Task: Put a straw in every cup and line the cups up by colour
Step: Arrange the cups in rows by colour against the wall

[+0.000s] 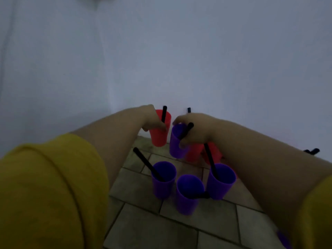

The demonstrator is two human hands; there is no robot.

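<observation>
The person wears a mustard-yellow short-sleeved top: the left sleeve [50,191] is a broad, softly creased mass at the near left, the right sleeve [317,212] a strip at the near right. The forearms, left hand [152,119] and right hand [196,130] are bare.

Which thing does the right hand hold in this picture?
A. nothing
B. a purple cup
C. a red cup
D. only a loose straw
B: the right hand curls its fingers round a purple cup with a straw in it, while the left hand grips the red cup.
</observation>
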